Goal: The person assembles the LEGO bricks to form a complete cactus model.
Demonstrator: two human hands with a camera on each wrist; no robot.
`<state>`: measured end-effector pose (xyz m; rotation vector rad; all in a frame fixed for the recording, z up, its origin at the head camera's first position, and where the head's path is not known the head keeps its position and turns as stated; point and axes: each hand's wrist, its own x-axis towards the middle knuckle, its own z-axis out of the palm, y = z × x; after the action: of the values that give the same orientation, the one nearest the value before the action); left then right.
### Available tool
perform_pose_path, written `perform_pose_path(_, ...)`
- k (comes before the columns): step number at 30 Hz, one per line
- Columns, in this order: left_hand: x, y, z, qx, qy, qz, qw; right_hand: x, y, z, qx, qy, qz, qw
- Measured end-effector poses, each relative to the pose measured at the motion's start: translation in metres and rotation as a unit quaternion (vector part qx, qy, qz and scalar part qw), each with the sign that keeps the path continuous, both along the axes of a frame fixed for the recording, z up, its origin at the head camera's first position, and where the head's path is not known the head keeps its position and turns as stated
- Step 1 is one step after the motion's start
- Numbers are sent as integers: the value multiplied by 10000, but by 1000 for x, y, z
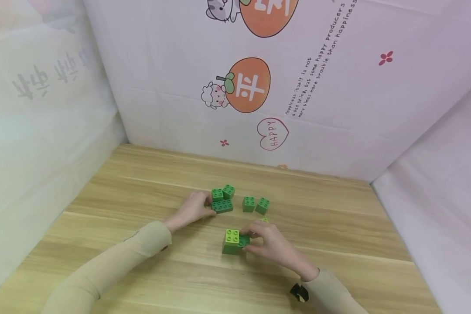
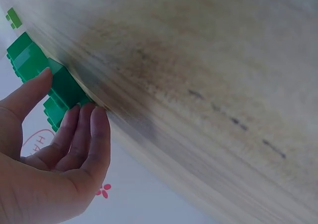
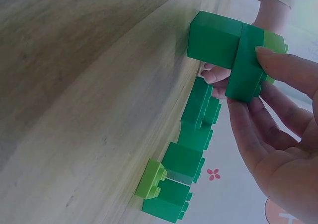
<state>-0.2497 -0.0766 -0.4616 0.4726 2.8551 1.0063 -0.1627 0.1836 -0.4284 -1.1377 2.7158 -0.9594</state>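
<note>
My left hand [image 1: 193, 207] pinches the left end of a long dark green toy brick [image 1: 223, 206] on the table, thumb on one side and fingertips on the other in the left wrist view. Nearer the front, my right hand [image 1: 274, 245] grips the overhanging end of a small brick stack. In the right wrist view, this stack has a green block [image 3: 213, 39] at the bottom, a longer green brick [image 3: 243, 67] across it and a lime brick [image 3: 274, 41] on top. Its lime top [image 1: 232, 236] faces up in the head view.
Two green bricks [image 1: 228, 191] stand just behind the long one. A pair of square green bricks [image 1: 249, 204] sits to its right. One lime brick [image 1: 264, 220] is partly hidden behind my right hand. A printed cloth [image 1: 318, 144] walls the wooden table [image 1: 161, 168].
</note>
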Motion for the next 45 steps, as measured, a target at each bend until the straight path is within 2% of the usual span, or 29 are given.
perform_pose_path(13,7,-2,5,-45,13,-162,9999,-1,-1,-1,-24,-21,-13,10000)
perform_pose_path(23,9,-2,4,14,-73,-152,9999,0,-1,-1,-50,-90,-10,9999)
perform_pose_path(32,12,-11,10,-28,-120,-540,9985,1,-1,1,11,-148,-61,9999)
perform_pose_path(38,14,-8,11,-201,-195,-521,9982,1,-1,1,24,-144,-82,9999)
perform_pose_path(45,15,-6,11,-255,-86,-633,9976,2,-1,1,21,-135,-84,9999)
